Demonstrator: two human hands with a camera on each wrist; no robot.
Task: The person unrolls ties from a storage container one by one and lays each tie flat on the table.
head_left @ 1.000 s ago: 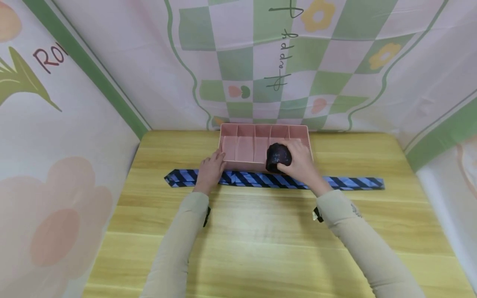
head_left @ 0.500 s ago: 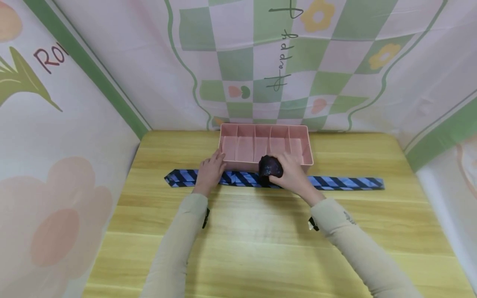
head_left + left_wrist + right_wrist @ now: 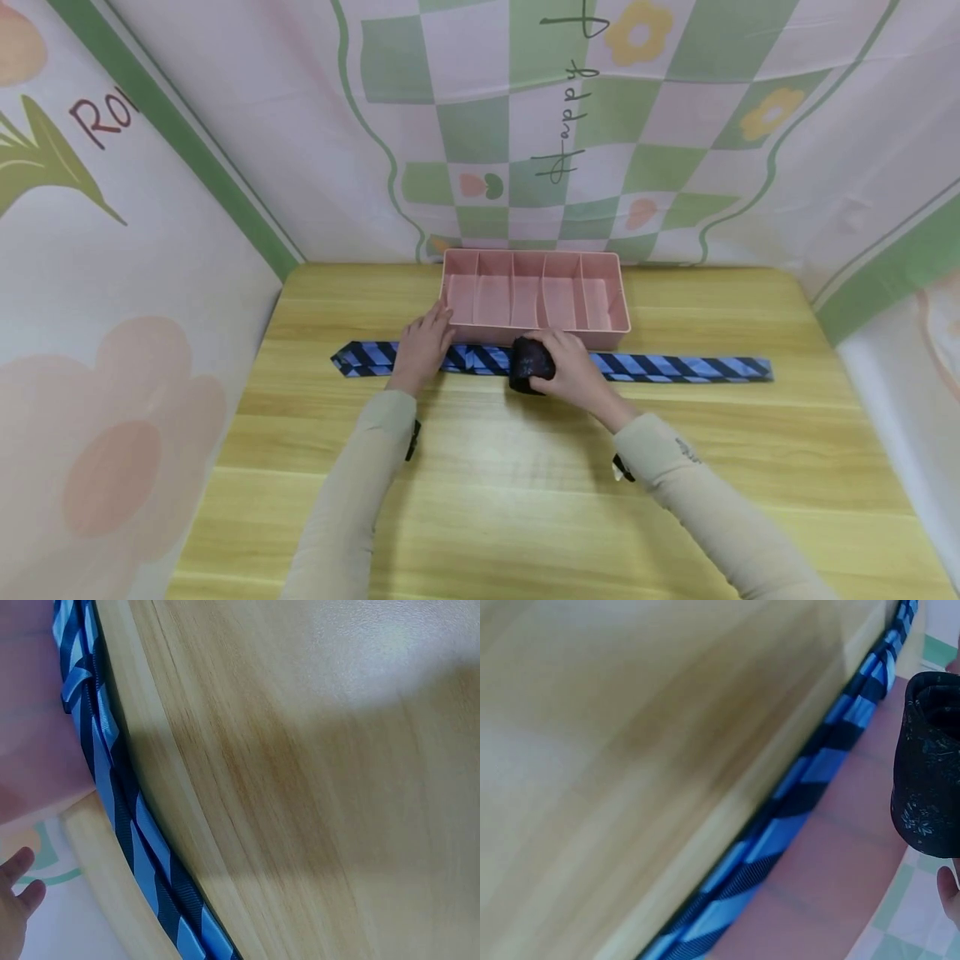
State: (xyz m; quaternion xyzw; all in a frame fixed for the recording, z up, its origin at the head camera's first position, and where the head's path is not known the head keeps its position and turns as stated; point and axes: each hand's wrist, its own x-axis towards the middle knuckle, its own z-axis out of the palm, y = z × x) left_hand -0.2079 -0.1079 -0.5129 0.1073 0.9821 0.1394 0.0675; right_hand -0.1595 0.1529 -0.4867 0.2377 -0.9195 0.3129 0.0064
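Observation:
My right hand (image 3: 573, 371) grips a rolled-up black tie (image 3: 529, 365) with a small floral pattern, thumb on the near side. The right wrist view shows the coil of this tie (image 3: 928, 776) at the right edge. In the head view it is over a blue tie (image 3: 682, 368) with dark diagonal stripes, which lies folded lengthwise across the table. Fingers of my left hand (image 3: 422, 346) touch the front left corner of a pink divided box (image 3: 495, 334). The left wrist view has only a thumb and fingertip (image 3: 15, 900) at its edge.
The pink box stands at the back of the wooden table (image 3: 525, 492), close to a patterned cloth wall (image 3: 465, 125). Thin dividers split it into several compartments. More cloth walls (image 3: 112, 292) flank the table.
My right hand has carried the rolled black tie from over the box's front right part toward me and left, over the striped tie. The left hand has stayed at the box corner.

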